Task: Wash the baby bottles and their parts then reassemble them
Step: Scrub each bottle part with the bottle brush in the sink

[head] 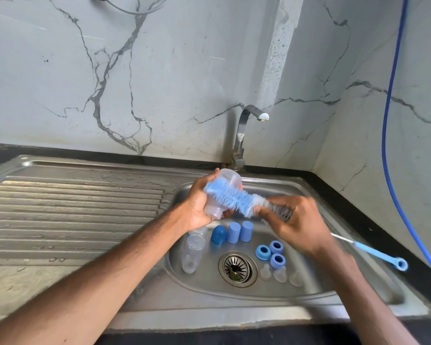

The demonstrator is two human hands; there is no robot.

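Scrubbing a bottle [228,179] over the sink [319,285].
Left hand [199,210] grips the bottle, right hand [296,220] pinches the brush [232,196] across it; next, bristles probably must enter the neck.

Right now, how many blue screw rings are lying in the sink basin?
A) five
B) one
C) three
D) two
C: three blue rings sit clustered just right of the drain, with the clear nipples lined up nearer the camera.
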